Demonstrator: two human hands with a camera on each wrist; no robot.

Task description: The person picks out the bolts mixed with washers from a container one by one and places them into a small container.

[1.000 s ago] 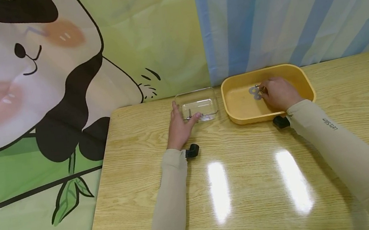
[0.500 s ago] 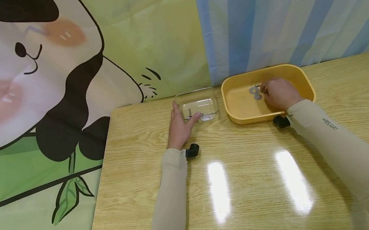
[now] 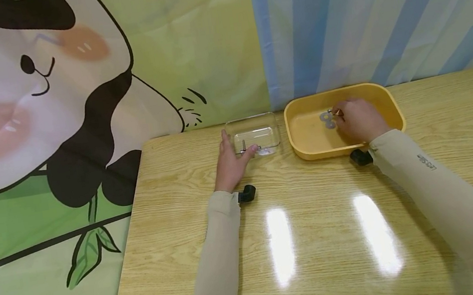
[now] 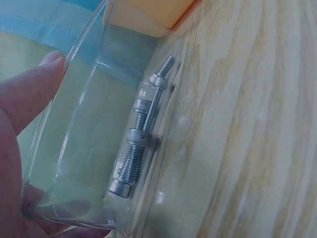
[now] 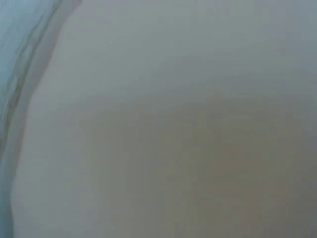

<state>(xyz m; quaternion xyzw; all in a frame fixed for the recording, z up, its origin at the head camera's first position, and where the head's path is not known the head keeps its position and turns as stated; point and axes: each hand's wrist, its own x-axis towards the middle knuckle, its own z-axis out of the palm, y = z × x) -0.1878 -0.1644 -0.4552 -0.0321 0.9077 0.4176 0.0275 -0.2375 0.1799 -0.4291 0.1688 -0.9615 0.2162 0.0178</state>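
Observation:
My left hand (image 3: 231, 167) holds a clear plastic box (image 3: 256, 123) at its near left side. In the left wrist view the thumb lies over the rim and fingers show beneath the box. Silver bolts (image 4: 131, 163) with nuts lie along its wall. My right hand (image 3: 358, 119) reaches into a yellow bin (image 3: 305, 150), fingers curled, pinching a small metal part that is mostly hidden. Next to the fingertips lie flat grey washers (image 3: 325, 117), and a bit of a bolt (image 3: 330, 110) shows. The right wrist view is a blur.
Both containers stand side by side at the back edge of a wooden table (image 3: 323, 251), against a printed cloth (image 3: 213, 45). A black wrist camera (image 3: 360, 157) sits close to the bin's front rim; another wrist camera (image 3: 247, 193) is on the left wrist.
The right hand's fingers shift slightly among the small parts in the yellow bin. The left hand and clear box stay in place.

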